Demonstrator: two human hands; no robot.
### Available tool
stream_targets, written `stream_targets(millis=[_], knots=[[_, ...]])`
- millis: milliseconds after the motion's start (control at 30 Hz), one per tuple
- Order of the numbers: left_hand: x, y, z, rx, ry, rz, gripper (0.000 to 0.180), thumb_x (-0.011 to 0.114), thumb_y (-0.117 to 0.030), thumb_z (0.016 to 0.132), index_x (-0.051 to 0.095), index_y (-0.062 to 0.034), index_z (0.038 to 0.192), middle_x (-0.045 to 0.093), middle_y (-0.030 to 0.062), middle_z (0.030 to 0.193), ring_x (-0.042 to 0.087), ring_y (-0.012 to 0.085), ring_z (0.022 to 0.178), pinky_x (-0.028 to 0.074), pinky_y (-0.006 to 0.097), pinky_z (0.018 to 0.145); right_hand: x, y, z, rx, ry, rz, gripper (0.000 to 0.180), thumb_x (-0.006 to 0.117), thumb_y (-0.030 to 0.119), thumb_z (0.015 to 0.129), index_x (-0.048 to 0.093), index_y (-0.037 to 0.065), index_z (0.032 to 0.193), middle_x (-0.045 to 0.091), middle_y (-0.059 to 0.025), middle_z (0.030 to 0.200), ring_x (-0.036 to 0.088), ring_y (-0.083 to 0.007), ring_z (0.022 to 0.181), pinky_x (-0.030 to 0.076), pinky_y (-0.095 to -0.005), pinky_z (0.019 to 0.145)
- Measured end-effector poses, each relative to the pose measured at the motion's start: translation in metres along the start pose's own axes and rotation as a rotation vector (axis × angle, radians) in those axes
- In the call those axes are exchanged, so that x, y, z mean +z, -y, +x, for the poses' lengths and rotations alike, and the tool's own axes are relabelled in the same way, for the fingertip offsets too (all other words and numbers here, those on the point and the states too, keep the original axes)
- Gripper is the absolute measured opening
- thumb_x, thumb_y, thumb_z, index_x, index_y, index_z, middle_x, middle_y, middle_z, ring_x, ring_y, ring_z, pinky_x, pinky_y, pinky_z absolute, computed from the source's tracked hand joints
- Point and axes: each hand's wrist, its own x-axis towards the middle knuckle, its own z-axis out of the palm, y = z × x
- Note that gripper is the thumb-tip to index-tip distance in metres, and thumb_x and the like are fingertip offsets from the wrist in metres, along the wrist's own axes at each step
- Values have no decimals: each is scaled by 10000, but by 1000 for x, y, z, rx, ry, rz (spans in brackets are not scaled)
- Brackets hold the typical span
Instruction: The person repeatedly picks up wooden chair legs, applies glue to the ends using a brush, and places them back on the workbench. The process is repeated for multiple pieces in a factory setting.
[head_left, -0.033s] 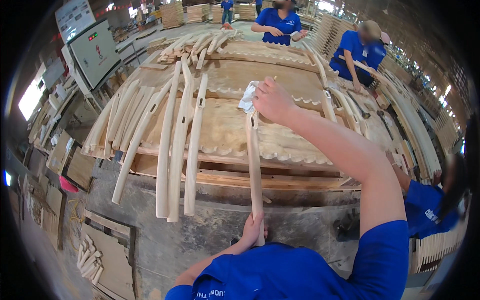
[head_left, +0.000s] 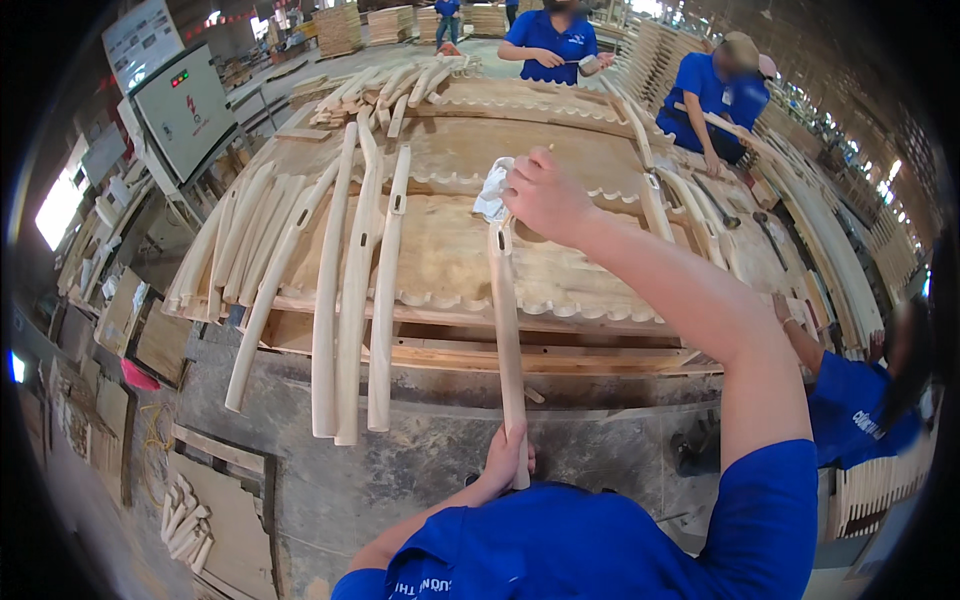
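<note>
A long pale wooden chair leg or post (head_left: 506, 320) with a slot near its far end points away from me over the table edge. Its near end is gripped by my left hand (head_left: 508, 457), the fingers wrapped round it close to my body. At the far end, my right hand (head_left: 548, 198) is closed on a crumpled white cloth (head_left: 492, 190), held at the wood just beyond the slot. A thin tip pokes out above the right fingers; what it belongs to is hidden. Left of this piece lie several similar slotted wooden pieces (head_left: 382, 310), jutting over the edge.
The wooden worktable (head_left: 460, 240) carries scalloped strips. More wooden parts are piled at its far left (head_left: 400, 85). A hammer-like tool (head_left: 722, 205) lies at the right. Co-workers in blue stand across the table (head_left: 552, 45) and at the right (head_left: 860, 405). A control cabinet (head_left: 185, 110) stands left.
</note>
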Motion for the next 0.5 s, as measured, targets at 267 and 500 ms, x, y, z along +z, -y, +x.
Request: stream_targets(millis=[267,500], knots=[[-9,3,3,-67,47,-63,368,408,-462,937,387,-94,946,490,68,619,480,164,433,422,292,411,-3,0,-62,475,-114,266,20,623,183,727,606,180,739,560,20,790,530,-175,851,361,-360,837],[-9,1,3,-86,53,-89,360,397,-451,943,389,-91,948,490,70,614,482,160,432,421,290,395,30,40,-107,979,12,805,132,630,273,799,629,143,776,574,-42,725,562,-239,735,411,-400,655]])
